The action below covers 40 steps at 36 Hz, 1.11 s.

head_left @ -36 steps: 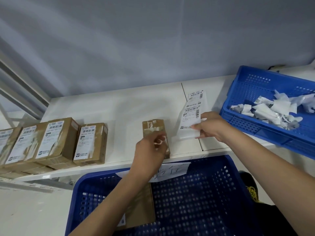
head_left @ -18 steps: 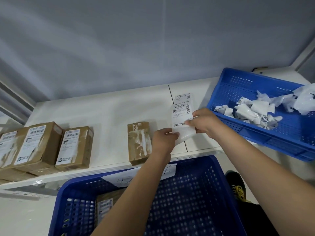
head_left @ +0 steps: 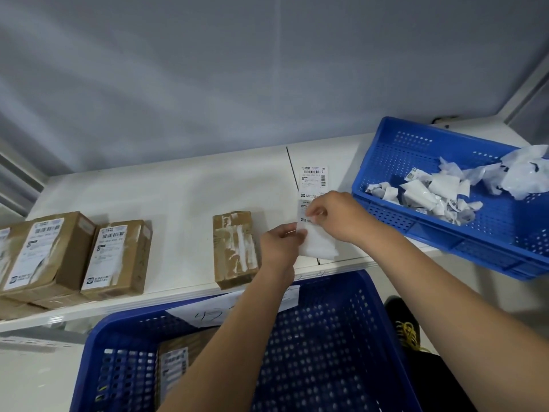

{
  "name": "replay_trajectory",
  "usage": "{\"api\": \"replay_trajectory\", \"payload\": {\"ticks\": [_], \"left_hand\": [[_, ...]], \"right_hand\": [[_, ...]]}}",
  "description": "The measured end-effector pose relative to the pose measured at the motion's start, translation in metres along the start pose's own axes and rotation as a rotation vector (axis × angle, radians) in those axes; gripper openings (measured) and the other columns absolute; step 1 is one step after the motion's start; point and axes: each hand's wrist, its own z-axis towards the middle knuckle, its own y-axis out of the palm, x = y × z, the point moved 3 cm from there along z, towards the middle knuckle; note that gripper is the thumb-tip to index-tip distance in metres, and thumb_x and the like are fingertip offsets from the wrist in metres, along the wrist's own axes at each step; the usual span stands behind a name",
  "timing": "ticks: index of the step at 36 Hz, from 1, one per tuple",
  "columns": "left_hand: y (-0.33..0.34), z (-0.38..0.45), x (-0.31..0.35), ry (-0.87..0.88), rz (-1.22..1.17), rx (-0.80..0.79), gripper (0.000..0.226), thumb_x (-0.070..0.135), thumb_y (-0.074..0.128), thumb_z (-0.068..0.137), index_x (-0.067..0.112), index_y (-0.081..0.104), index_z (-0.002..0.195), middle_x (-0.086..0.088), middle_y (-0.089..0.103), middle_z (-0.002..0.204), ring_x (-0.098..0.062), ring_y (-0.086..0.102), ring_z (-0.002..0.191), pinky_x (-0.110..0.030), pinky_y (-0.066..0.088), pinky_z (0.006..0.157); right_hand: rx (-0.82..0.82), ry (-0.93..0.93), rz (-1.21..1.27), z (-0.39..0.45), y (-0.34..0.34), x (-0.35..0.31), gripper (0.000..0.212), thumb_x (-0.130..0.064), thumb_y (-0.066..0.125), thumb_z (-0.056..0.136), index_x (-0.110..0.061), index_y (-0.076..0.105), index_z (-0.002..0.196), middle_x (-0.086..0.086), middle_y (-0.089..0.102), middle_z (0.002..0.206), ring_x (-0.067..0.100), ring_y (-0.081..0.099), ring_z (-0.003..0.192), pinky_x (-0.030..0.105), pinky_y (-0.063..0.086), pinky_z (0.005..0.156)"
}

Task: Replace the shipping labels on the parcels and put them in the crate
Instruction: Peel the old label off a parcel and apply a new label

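Your white worktop (head_left: pixel 178 197) shows a dark seam (head_left: pixel 292 168) running front to back, and a grey wall (head_left: pixel 237 69) rises behind it. Down at lower right sits a black shoe (head_left: pixel 401 319) with yellow laces (head_left: pixel 411 334) (only partly visible).

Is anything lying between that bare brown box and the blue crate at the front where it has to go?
Nothing visible does. The stripped parcel lies near the table's front edge, right behind the front crate. Both hands are off to its right, pinching the label strip.
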Motion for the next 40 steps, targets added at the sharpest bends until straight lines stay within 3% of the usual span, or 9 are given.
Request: {"api": "replay_trajectory", "payload": {"ticks": [6,11,17,20,29,33,37,40], "left_hand": [[0.0045,-0.0002,-0.0041,0.024,-0.045,-0.065,0.019,-0.008,0.067,0.091,0.011,0.072,0.093,-0.007,0.072,0.094,-0.023,0.065,0.092,-0.041,0.056,0.097],[0.0071,-0.0019,-0.0063,0.072,-0.035,-0.113,0.017,0.0,0.072,0.091,0.017,0.077,0.093,-0.005,0.075,0.093,-0.022,0.067,0.096,-0.047,0.054,0.103],[0.0068,-0.0007,-0.0036,0.1,-0.029,-0.116,0.017,0.002,0.073,0.09,0.011,0.078,0.105,-0.013,0.076,0.105,-0.022,0.067,0.097,-0.05,0.052,0.106],[0.0077,0.0001,-0.0011,0.108,-0.031,-0.11,0.013,0.002,0.074,0.09,0.01,0.077,0.101,-0.011,0.076,0.099,-0.021,0.067,0.095,-0.05,0.051,0.107],[0.0095,0.0029,0.0003,0.103,-0.007,-0.091,0.009,0.006,0.076,0.09,0.015,0.078,0.088,-0.002,0.077,0.09,-0.022,0.069,0.096,-0.05,0.053,0.104],[0.0092,0.0025,0.0007,0.096,0.016,-0.086,0.014,0.004,0.074,0.091,0.017,0.076,0.085,-0.001,0.076,0.089,-0.022,0.068,0.095,-0.047,0.054,0.103],[0.0067,0.0035,-0.0006,0.071,0.047,-0.062,0.018,0.0,0.071,0.092,0.016,0.074,0.085,-0.004,0.074,0.09,-0.021,0.066,0.089,-0.04,0.056,0.096],[0.0055,0.0025,0.0006,0.109,0.08,-0.073,0.017,0.004,0.073,0.091,0.018,0.074,0.082,-0.001,0.073,0.084,-0.018,0.065,0.085,-0.039,0.054,0.093]], "right_hand": [[-0.013,0.01,0.056,-0.0021,-0.0032,0.0012,0.033,-0.022,0.078,0.087,-0.014,0.072,0.119,0.004,0.072,0.116,0.015,0.064,0.104,0.022,0.046,0.09],[-0.006,-0.011,0.054,-0.0031,-0.0034,-0.0016,0.038,-0.028,0.084,0.079,-0.014,0.075,0.113,0.004,0.073,0.109,0.017,0.065,0.1,0.031,0.052,0.093],[0.027,-0.03,0.055,-0.0001,-0.0053,-0.0008,0.03,-0.026,0.082,0.082,-0.015,0.077,0.11,0.003,0.074,0.109,0.018,0.066,0.099,0.033,0.053,0.092],[0.024,-0.036,0.064,0.0011,-0.0055,0.0002,0.024,-0.025,0.079,0.085,-0.017,0.078,0.108,0.003,0.074,0.107,0.019,0.065,0.1,0.036,0.053,0.093],[-0.019,-0.054,0.032,0.0031,-0.0025,0.0016,0.016,-0.024,0.073,0.091,-0.019,0.08,0.104,0.001,0.075,0.102,0.017,0.064,0.094,0.029,0.05,0.079],[-0.016,-0.063,0.033,0.0022,-0.004,-0.0001,0.017,-0.021,0.071,0.092,-0.017,0.079,0.107,0.002,0.074,0.109,0.017,0.064,0.099,0.028,0.049,0.086],[0.0,-0.055,0.041,0.0001,-0.0088,0.0003,0.015,-0.012,0.067,0.092,-0.016,0.08,0.099,0.0,0.075,0.102,0.014,0.065,0.096,0.027,0.051,0.086],[-0.009,-0.064,0.027,-0.0018,-0.0082,-0.0027,0.01,-0.017,0.074,0.088,-0.018,0.08,0.096,-0.003,0.074,0.097,0.014,0.065,0.094,0.029,0.053,0.086]]}}
